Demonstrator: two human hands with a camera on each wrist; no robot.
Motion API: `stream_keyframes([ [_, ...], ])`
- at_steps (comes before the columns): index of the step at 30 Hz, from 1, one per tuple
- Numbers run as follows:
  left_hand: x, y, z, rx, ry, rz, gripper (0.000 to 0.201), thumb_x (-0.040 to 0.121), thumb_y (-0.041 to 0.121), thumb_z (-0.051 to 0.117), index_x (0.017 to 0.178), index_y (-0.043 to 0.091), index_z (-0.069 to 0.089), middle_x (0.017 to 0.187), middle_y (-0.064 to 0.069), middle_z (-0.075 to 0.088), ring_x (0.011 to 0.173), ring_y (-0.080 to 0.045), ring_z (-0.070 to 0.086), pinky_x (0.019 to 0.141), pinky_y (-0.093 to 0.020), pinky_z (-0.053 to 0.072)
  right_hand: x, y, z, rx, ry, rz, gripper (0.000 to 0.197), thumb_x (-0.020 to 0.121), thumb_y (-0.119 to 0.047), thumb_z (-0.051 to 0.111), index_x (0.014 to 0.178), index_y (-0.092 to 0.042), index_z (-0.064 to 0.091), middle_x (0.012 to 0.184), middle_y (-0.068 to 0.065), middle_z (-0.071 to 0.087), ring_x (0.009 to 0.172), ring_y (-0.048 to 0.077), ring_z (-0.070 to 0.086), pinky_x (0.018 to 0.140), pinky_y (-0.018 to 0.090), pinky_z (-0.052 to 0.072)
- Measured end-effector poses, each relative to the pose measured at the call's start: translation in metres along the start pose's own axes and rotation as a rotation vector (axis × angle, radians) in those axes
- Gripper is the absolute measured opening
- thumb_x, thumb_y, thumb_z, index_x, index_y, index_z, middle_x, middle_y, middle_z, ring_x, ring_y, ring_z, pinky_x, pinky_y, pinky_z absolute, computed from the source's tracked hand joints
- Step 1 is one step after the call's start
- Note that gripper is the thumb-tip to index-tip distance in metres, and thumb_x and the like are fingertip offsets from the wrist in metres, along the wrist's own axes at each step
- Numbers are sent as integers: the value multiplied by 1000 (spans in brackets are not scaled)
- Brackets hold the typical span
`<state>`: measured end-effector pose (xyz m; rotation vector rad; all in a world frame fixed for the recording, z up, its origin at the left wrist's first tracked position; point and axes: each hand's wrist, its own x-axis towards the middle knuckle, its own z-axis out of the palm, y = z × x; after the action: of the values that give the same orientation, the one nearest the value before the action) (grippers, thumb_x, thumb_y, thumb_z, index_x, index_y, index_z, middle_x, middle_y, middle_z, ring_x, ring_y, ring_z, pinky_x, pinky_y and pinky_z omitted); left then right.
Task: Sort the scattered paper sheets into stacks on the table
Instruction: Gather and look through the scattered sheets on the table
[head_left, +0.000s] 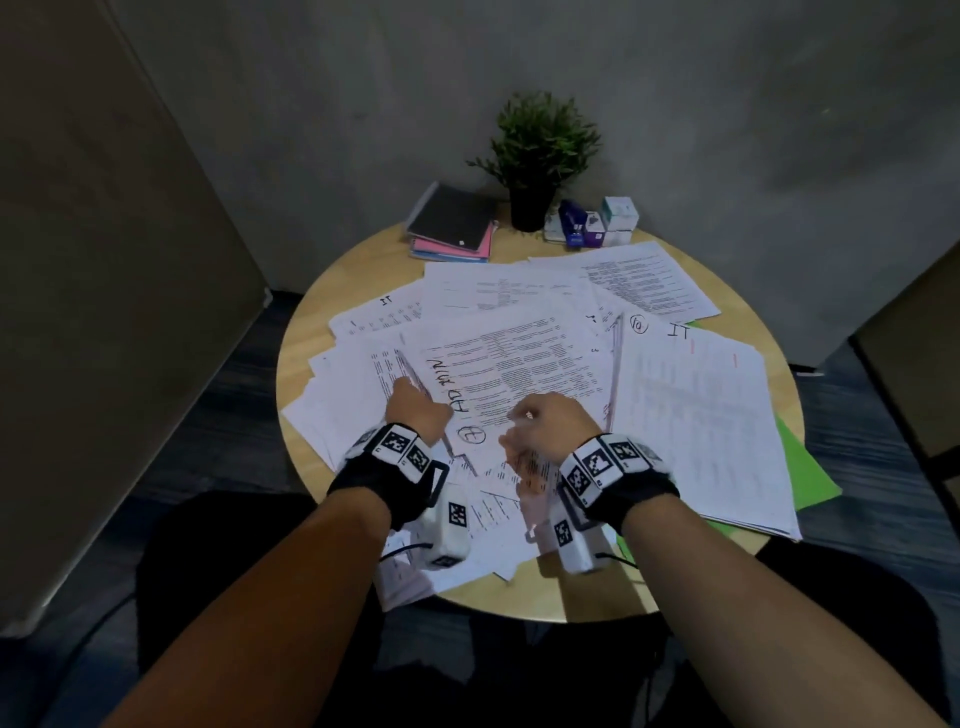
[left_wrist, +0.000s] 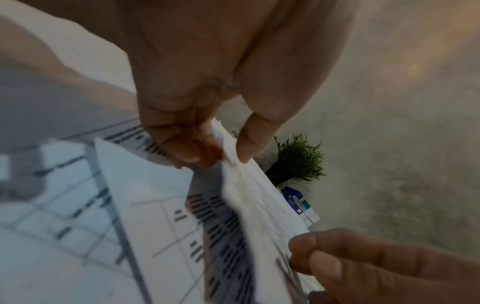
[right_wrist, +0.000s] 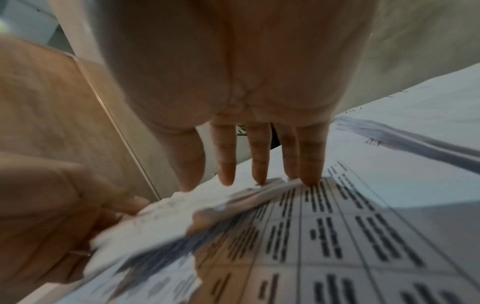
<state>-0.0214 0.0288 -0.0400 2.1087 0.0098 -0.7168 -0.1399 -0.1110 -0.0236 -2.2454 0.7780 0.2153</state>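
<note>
White printed sheets lie scattered in overlapping layers over a round wooden table (head_left: 571, 597). On top in the middle is a sheet marked ADMIN (head_left: 519, 364). My left hand (head_left: 415, 408) pinches the near-left edge of a thin bundle of sheets (left_wrist: 259, 201) between thumb and fingers (left_wrist: 182, 144). My right hand (head_left: 545, 421) hovers over the same bundle's near edge. In the right wrist view its fingers (right_wrist: 259, 160) are straight, with the tips touching the raised paper edge (right_wrist: 182, 216). The left hand (right_wrist: 52, 216) shows there at the left, holding the sheets.
A pile marked IT (head_left: 701, 415) lies at the right on a green folder (head_left: 810, 467). At the table's far edge stand a potted plant (head_left: 540, 150), a stack of notebooks (head_left: 452, 223) and small boxes (head_left: 597, 221). Walls close in behind and at the left.
</note>
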Motion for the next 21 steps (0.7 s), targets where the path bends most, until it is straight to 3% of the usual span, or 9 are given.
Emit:
stream_keyframes([
  [3,1,-3,5,56,-33,72,41,85,8,66,124,-1,53,116,-18,63,105,-34,62,76,-31,49,-3,1,4,74,10,2,28,80,-27,72,106,-18,67,108,-1,66,94,16,61,65,24,50],
  [5,0,-6,6,36,-32,121,19,85,4,61,103,6,65,104,-15,68,100,-34,65,78,-36,55,-7,2,0,134,38,-1,21,81,-25,71,100,-18,67,102,-1,67,89,14,62,69,26,53],
  [6,-1,-6,5,8,-8,147,20,85,2,59,103,8,67,105,-14,70,101,-34,66,83,-40,56,-9,2,-3,140,56,-7,19,83,-23,69,100,-17,67,103,-1,66,85,10,60,63,19,50],
  [9,-11,4,-12,68,118,272,36,93,2,50,127,4,58,130,-14,60,117,-30,57,100,-33,45,-10,-2,-19,97,121,-38,23,89,-20,64,111,-16,63,116,-1,63,81,3,54,53,7,35],
  [12,-20,22,-51,60,248,390,38,98,4,45,136,4,50,140,-14,51,130,-29,47,103,-28,35,-8,-16,-41,17,183,-85,46,88,-26,66,131,-18,50,133,1,54,104,16,56,79,21,46],
  [15,-25,39,-90,92,328,608,23,95,2,48,110,7,65,108,-14,68,103,-30,61,81,-27,43,-8,-44,-65,43,366,-160,71,83,-23,72,143,-21,34,141,4,44,125,22,47,102,38,40],
  [17,-32,51,-111,66,279,715,22,93,0,52,107,6,68,99,-6,70,95,-19,63,81,-22,43,-7,-61,-83,32,505,-220,80,80,-23,76,146,-22,29,146,5,37,132,23,37,107,41,34],
  [19,-39,64,-124,15,203,791,22,91,-1,57,104,8,71,92,3,69,87,-3,61,82,-18,45,-4,-70,-98,-44,538,-248,72,79,-28,76,140,-20,40,143,5,42,130,25,40,107,44,36],
  [21,-44,72,-131,-90,160,838,22,88,-4,60,100,11,71,84,12,67,76,10,60,77,-13,47,-5,-74,-107,-28,452,-249,46,83,-28,72,126,-16,57,125,4,59,112,23,55,94,36,45],
])
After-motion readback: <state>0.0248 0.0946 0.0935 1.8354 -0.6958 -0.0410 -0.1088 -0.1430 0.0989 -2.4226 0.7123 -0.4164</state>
